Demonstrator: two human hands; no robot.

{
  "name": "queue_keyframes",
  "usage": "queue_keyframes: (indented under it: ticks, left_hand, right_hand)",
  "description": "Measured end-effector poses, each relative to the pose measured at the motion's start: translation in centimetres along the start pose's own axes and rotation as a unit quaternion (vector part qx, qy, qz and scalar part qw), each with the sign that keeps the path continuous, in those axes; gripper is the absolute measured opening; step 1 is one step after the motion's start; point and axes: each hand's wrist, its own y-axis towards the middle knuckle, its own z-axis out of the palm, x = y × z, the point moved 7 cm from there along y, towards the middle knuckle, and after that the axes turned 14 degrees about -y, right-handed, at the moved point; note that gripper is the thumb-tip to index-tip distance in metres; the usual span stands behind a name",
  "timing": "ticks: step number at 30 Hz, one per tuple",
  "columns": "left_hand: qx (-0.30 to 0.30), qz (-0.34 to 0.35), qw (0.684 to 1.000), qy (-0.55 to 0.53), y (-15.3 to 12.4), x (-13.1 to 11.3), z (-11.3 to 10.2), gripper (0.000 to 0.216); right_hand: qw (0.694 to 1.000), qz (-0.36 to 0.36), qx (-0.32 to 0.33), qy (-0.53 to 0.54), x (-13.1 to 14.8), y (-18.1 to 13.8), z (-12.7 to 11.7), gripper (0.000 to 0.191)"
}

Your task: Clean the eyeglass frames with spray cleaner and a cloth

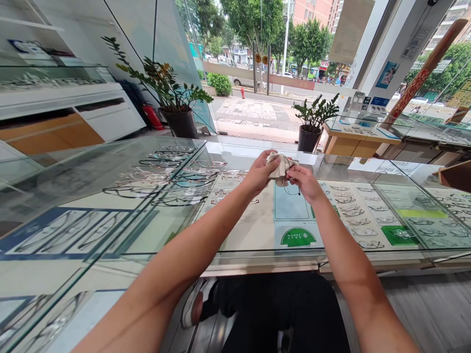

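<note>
Above the glass counter, my left hand is closed on a crumpled off-white cloth. The cloth is wrapped around part of a pair of eyeglasses, whose thin dark frame hangs out below the fingers. My right hand pinches the eyeglasses at the cloth's right edge, fingers close to those of the left. Most of the lenses are hidden by cloth and fingers. Beneath both hands, a pale blue sheet with a green printed card shows at the counter.
Inside the glass display counter lie rows of eyeglasses, with more dark frames to the left. Beyond it stand two potted plants and a red fire extinguisher. A wooden cabinet is at right.
</note>
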Motion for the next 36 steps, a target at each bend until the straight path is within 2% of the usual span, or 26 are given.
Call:
queue_keyframes:
  ticks: [5,9,13,17,21,24,31,36]
  left_hand:
    - [0.024,-0.008,1.0,0.017,-0.3,0.4,0.2,0.075]
    - [-0.011,0.015,0.997,0.072,-0.4,0.7,-0.3,0.073]
    - [-0.034,0.05,0.996,0.068,-0.2,0.3,-0.5,0.068]
    - [-0.015,0.03,0.998,0.047,0.0,0.1,-0.3,0.072]
    - [0.029,-0.003,0.999,0.024,-0.1,0.5,0.1,0.078]
    - [0.039,0.002,0.999,0.033,-0.2,0.7,0.3,0.078]
    - [0.005,0.036,0.996,0.078,-0.2,0.3,0.2,0.062]
    - [-0.039,0.088,0.991,0.089,0.0,-0.5,-0.3,0.053]
  right_hand:
    - [0.999,0.011,0.03,-0.004,-0.1,-0.3,0.7,0.032]
    - [0.999,0.009,0.049,-0.02,-0.2,-0.5,1.4,0.031]
    - [0.998,0.008,0.057,-0.021,-0.3,-0.5,1.6,0.032]
    - [0.999,0.007,0.042,0.008,-0.1,-0.5,1.2,0.034]
    - [0.998,0.02,0.014,0.06,0.0,-0.4,0.4,0.038]
    - [0.997,0.027,0.023,0.074,-0.1,-0.4,0.5,0.042]
    - [0.997,0.022,0.061,0.039,-0.3,-0.7,1.5,0.041]
    - [0.998,0.017,0.036,0.05,-0.1,-0.6,1.0,0.039]
